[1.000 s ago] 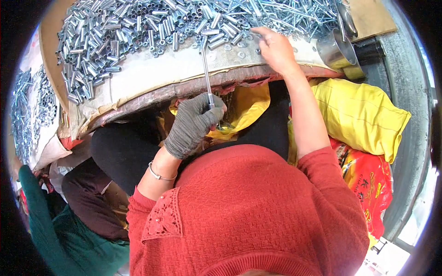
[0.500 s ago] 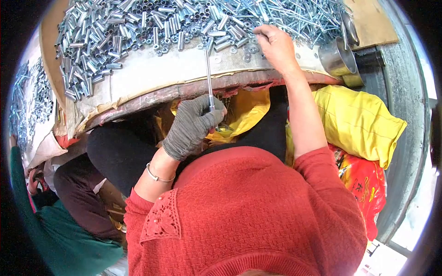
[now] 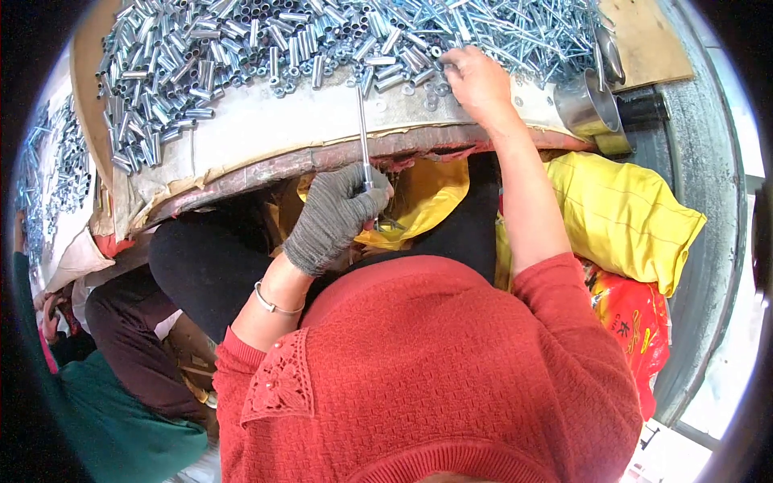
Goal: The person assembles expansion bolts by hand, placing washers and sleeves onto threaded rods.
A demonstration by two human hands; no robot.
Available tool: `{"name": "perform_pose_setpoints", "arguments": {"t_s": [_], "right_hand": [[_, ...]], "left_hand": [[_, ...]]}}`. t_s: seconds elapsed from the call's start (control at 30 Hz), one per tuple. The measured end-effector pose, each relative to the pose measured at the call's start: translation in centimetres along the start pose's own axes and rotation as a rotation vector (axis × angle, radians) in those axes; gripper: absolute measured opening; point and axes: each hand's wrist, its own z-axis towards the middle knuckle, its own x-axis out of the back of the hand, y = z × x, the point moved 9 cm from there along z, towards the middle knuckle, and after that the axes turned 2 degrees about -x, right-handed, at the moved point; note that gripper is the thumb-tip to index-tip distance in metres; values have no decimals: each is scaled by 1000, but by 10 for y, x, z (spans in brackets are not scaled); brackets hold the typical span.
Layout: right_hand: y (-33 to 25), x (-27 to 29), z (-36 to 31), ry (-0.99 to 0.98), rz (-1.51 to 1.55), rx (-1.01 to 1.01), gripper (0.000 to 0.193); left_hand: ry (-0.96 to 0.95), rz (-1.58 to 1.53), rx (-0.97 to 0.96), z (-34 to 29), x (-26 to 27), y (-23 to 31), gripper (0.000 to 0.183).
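Note:
My left hand (image 3: 334, 213), in a grey knit glove with bare fingertips, is closed around a long thin metal bolt (image 3: 362, 121). The bolt points up and away, its thin end over the table edge and a thicker section in my grip. My bare right hand (image 3: 481, 87) is at the front of the metal parts pile, thumb and fingers drawn together among flat washers (image 3: 431, 102). What lies between those fingertips is too small to make out. Short metal sleeves (image 3: 294, 50) are heaped left of this hand, and long thin bolts (image 3: 539, 36) to its right.
A yellow sack (image 3: 427, 205) hangs open below the table edge (image 3: 266, 167). Metal cups (image 3: 592, 109) stand at the table's right end. A folded yellow bag (image 3: 624, 213) and a red bag (image 3: 640, 322) sit on my right. A co-worker in green (image 3: 121, 410) sits on my left.
My right hand has shifted slightly down and left among the washers, its fingers drawn closer together. My left hand keeps its hold on the bolt, nearly in the same place.

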Motion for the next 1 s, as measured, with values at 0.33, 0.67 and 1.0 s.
{"name": "perform_pose_setpoints", "arguments": {"t_s": [0.33,0.67,1.0], "right_hand": [[8,3,-8,-175,-30,-56,20],[4,-2,-5,-121,-45,-121,21],[12,22,-13,133,124,-108,20]], "left_hand": [[12,18,4,-1,2,3,13],[8,51,-36,2,0,-4,20],[-5,102,6,0,-2,2,16]]}}
